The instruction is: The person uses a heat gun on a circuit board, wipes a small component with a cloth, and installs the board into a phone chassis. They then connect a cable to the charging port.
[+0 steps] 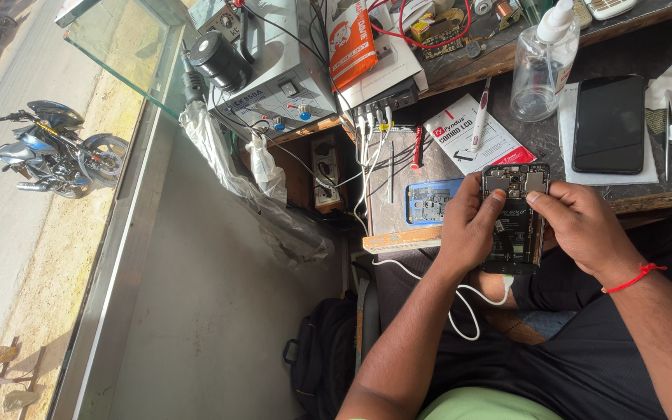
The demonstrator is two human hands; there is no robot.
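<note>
Left hand (470, 227): closed round the left long edge of the opened phone (516, 218), your thumb lying across its upper circuit area.
Right hand (582, 225): gripping the right long edge, thumb tip pressed on the board near the top.
Opened phone: back cover off, held between both your hands above your lap, just off the bench (538, 138) edge.
Long axis: runs away from you, camera end farthest; each hand sits at one side, equally near.
White cable (460, 299): plugged in at the phone's near end, looping below your left wrist.
Blue phone frame (428, 202): on the bench, just left of your left hand.
Black phone (610, 123): face up beyond your right hand.
Clear pump bottle (542, 66): farther beyond, between both hands.
</note>
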